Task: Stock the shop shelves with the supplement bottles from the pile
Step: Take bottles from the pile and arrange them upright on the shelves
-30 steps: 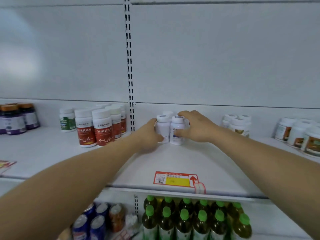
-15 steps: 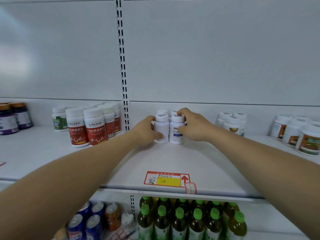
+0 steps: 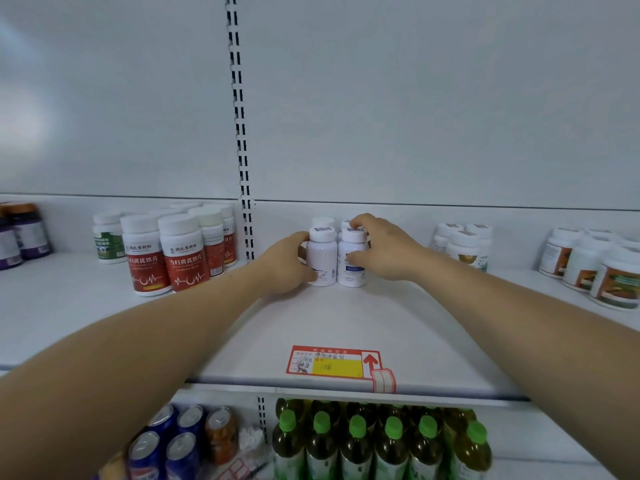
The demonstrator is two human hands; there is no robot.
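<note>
At frame centre, I steady two small white plastic supplement bottles on the white metal shelf: left hand grasping one, right hand the other, aligning them.

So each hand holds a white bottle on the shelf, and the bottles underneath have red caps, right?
Nearly. The head view shows the left hand and right hand each gripping a white bottle on the shelf, but the bottles underneath have green caps.
</note>
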